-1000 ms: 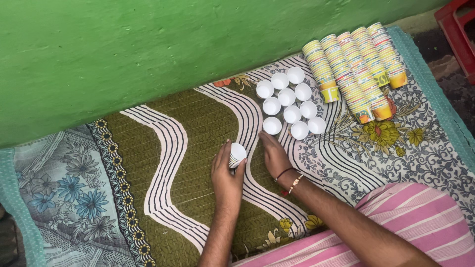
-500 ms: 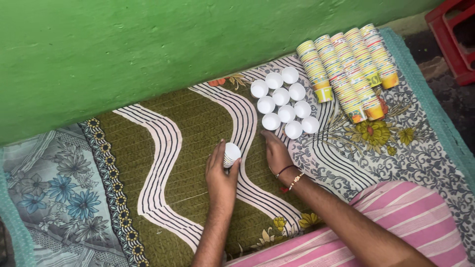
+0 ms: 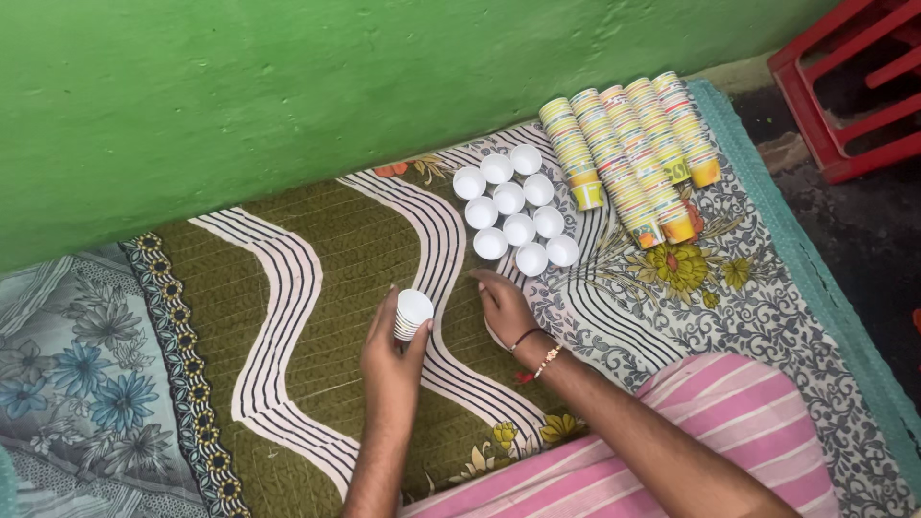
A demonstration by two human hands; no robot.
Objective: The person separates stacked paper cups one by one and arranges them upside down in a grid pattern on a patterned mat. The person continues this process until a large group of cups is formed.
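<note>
**Cup layout: short stack in hand, cluster partly laid**

Your left hand [image 3: 389, 347] grips a short nested stack of white paper cups [image 3: 412, 314] above the mat [image 3: 317, 288]. Your right hand [image 3: 502, 307] lies open, flat, just below the upright cups [image 3: 513, 211]. Judged: placing singles; next needs one thin, smooth-rimmed cup peeled off.

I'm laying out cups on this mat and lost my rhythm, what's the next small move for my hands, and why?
Probably pull one cup off the small stack in your left hand with your right hand, which lies empty on the mat, and set it beside the upright white cups, whose near edge has room.
</note>
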